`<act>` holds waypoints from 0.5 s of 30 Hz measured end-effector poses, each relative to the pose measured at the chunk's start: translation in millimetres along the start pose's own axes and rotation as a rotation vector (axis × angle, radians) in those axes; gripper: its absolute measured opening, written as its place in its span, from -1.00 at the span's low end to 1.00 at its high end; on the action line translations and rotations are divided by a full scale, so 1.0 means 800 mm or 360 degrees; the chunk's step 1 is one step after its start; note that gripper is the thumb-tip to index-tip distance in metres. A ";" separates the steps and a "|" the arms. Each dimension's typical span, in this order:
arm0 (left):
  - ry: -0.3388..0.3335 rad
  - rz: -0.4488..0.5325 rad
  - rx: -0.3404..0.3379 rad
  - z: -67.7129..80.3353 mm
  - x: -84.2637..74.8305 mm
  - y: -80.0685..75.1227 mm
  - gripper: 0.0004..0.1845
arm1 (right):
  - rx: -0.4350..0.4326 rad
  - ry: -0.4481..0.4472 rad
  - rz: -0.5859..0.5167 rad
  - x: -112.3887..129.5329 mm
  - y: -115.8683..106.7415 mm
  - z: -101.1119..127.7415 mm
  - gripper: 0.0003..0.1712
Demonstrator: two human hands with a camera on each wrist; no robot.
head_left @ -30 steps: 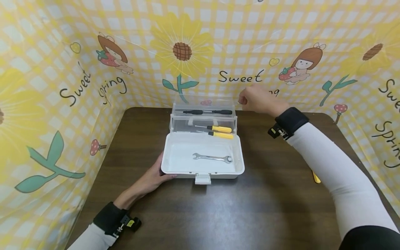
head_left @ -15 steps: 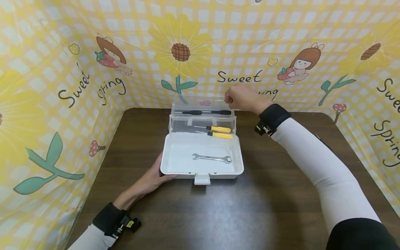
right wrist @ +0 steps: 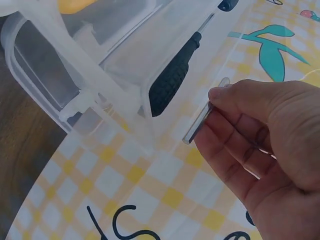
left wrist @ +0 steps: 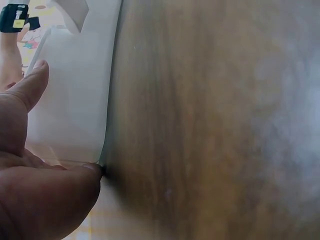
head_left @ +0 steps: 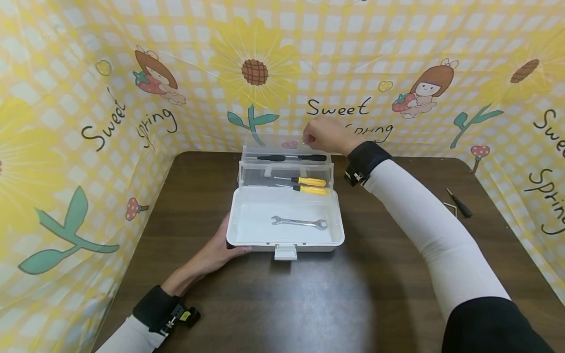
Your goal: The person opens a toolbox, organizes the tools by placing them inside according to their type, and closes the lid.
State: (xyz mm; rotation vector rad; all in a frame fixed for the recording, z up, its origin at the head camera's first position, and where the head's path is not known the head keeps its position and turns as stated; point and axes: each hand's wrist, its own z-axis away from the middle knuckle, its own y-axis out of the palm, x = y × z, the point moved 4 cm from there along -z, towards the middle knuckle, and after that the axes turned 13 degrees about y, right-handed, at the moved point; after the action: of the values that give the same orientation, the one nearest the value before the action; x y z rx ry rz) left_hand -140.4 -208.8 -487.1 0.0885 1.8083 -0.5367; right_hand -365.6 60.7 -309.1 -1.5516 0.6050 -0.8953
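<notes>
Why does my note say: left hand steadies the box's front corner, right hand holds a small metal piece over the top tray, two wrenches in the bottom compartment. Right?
Nearly. The head view shows only one wrench in the bottom compartment of the box. The rest holds: the left hand steadies the front corner, and the right hand pinches a small metal piece over the top tray.

backdrop (head_left: 282, 49): yellow-and-white check, sunflowers, green leaves, black lettering
bench (head_left: 309, 304): dark brown wood grain
toolbox (head_left: 286, 240): white base, clear trays and lid
screwdrivers (head_left: 309, 186): yellow handles, silver shafts
upper screwdriver (head_left: 282, 158): black handle
wrench (head_left: 300, 223): silver
rod (right wrist: 197, 122): shiny silver
sleeves (head_left: 423, 230): white, black wristbands
</notes>
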 end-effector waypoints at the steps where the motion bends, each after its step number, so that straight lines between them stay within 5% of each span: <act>1: 0.0000 -0.0003 -0.0003 0.000 0.000 0.000 0.28 | 0.0005 -0.0001 -0.0007 0.000 0.001 -0.002 -0.78; 15: -0.0011 -0.0031 -0.0020 -0.001 -0.003 -0.001 0.27 | 0.0061 0.0009 -0.0057 -0.007 0.014 -0.020 -0.82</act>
State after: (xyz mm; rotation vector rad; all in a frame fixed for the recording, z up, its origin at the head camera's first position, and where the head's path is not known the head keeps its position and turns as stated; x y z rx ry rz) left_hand -140.3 -208.8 -484.9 0.0605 1.8073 -0.5385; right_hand -380.4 53.9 -321.0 -1.5298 0.5623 -0.9340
